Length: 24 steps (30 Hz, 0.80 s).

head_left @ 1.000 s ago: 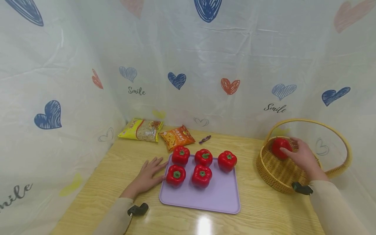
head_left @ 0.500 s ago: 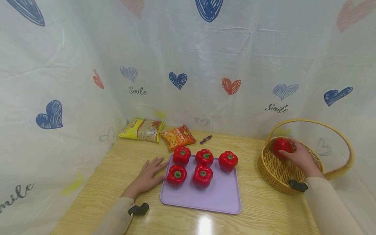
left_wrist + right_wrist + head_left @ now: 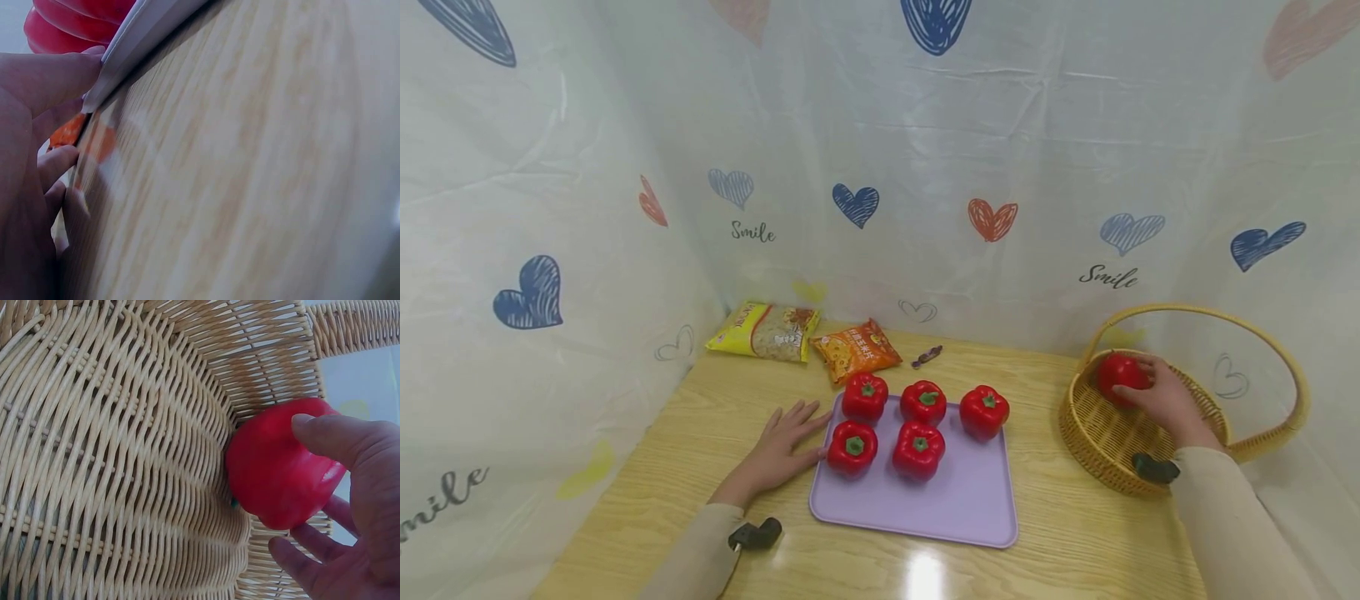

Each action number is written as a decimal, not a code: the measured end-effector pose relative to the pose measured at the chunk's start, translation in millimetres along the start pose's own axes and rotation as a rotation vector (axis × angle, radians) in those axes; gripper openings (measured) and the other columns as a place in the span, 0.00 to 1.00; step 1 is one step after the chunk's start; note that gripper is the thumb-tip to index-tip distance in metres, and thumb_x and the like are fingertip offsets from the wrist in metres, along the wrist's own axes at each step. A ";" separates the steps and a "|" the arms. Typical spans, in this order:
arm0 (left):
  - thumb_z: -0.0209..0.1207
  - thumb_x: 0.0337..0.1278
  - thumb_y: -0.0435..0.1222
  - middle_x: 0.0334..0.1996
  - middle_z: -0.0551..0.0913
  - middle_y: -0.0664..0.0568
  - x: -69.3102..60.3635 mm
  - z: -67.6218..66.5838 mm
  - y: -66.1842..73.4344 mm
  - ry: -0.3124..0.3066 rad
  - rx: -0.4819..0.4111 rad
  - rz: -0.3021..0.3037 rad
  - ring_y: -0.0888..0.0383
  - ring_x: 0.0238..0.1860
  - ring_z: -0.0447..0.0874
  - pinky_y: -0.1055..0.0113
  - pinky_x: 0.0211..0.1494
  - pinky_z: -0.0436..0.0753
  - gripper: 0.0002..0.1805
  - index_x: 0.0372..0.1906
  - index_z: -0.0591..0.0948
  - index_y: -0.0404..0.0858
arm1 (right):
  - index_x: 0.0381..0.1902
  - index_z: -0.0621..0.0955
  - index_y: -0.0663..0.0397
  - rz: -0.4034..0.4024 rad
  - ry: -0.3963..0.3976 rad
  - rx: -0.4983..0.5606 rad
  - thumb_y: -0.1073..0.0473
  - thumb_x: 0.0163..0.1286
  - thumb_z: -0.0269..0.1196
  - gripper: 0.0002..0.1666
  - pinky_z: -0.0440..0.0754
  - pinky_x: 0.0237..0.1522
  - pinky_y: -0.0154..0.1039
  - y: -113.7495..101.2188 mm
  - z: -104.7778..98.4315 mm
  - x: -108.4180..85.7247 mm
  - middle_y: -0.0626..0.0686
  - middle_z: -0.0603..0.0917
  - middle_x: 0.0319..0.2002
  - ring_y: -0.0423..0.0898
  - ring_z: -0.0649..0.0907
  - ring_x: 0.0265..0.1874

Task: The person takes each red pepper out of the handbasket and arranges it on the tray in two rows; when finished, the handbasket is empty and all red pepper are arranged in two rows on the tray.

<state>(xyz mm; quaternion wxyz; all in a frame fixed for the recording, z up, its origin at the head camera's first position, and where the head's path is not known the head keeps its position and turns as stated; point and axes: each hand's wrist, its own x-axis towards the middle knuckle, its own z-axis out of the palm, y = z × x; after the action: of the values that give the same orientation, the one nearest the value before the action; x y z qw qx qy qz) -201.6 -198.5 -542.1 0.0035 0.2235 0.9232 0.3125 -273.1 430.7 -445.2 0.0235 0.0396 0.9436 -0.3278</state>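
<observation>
In the head view my right hand reaches into a round wicker basket and holds a red bell pepper near its back left wall. The right wrist view shows the thumb on one side of that bell pepper and the fingers on the other; a bit of green stem shows on its far side. My left hand lies with spread fingers on the table, its thumb and forefinger touching the left rim of a lilac tray. Several red bell peppers stand on the tray, mostly stem up.
Behind the tray lie a yellow snack bag, an orange snack bag and a small wrapped candy. The basket's tall handle arches over it. A curtain with printed hearts surrounds the wooden table.
My right hand has settled closer around the bell pepper in the basket, and its wrist has shifted slightly left. The left hand and the tray have stayed put.
</observation>
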 end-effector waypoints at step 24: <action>0.60 0.68 0.53 0.77 0.63 0.40 0.6 -1.3 3.0 -0.014 0.001 -0.012 0.36 0.79 0.48 0.35 0.78 0.37 0.34 0.75 0.71 0.47 | 0.75 0.57 0.68 -0.067 -0.013 -0.087 0.54 0.72 0.65 0.45 0.70 0.58 0.75 2.9 6.4 2.9 0.81 0.64 0.63 0.78 0.67 0.58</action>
<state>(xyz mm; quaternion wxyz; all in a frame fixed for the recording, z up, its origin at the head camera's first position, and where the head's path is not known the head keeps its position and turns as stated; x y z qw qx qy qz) -201.1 -196.8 -539.2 0.0116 0.2203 0.9246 0.3105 -275.5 429.1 -452.2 0.0202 0.0048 0.9577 -0.2872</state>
